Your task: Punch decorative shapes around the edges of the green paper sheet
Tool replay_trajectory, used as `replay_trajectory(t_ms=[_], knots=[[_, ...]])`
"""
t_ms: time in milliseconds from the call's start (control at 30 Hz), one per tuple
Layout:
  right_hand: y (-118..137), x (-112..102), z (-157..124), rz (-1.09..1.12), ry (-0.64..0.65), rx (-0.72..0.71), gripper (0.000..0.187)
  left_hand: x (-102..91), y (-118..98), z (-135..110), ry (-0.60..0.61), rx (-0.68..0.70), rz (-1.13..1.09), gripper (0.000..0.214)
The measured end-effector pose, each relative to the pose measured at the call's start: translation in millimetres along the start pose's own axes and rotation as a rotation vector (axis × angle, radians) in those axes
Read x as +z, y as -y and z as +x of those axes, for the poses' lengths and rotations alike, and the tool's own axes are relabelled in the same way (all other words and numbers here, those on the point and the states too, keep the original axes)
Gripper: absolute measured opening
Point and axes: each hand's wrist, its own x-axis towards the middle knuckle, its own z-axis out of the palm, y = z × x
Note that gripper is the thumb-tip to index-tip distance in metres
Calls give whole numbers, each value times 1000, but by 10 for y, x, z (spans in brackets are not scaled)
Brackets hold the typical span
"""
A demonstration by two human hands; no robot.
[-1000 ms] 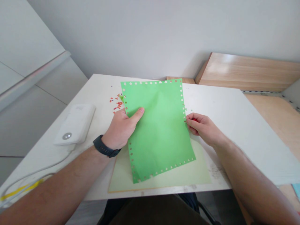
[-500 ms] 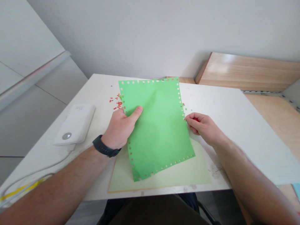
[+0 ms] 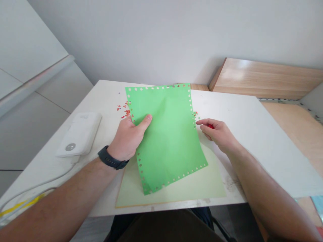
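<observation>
My left hand grips a green sheet of paper by its left side, thumb on top and fingers hidden behind. Small punched shapes line the sheet's edges, several of them star-like. It is held up tilted above a pale green board. Just off the sheet's right edge is my right hand, index finger stretched toward the paper and thumb apart from it. A small red object is tucked in that hand's curled fingers, mostly hidden.
Red and orange paper bits lie left of the sheet, with green and orange bits to its right. A white power bank with a cable sits on the white table. A wooden panel stands at the back right.
My right index finger has straightened and parted from the thumb, where the two were pinched at the sheet's edge before. My left hand keeps its grip on the paper.
</observation>
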Motion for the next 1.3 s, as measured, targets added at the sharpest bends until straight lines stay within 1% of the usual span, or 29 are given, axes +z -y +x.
replay_trajectory(t_ms=[133,300,433,500,633,733,900,1067,1167,1300], knots=[[22,10,-35,30,48,-5,37,-4,14,3,11,-7,1,50],[37,31,-42,26,77,-8,28,0,3,0,37,-10,-2,49],[-19,22,-8,-16,31,-69,23,-5,-1,3,57,18,31,49],[-56,16,9,-39,16,-92,22,-18,-3,6,39,49,110,48],[-94,14,24,-96,-6,-89,21,-52,-12,12,-7,105,274,44],[-86,24,21,-148,-22,-97,21,-65,-19,17,-8,147,343,42],[-56,29,16,-228,-66,-123,22,-61,-37,17,29,164,337,41],[-48,19,36,-249,-96,-115,22,-74,-51,21,42,194,429,42],[-55,29,65,-263,-120,-109,24,-83,-48,25,38,202,466,43],[-84,43,107,-382,-175,-139,25,-89,-32,32,10,193,453,45]])
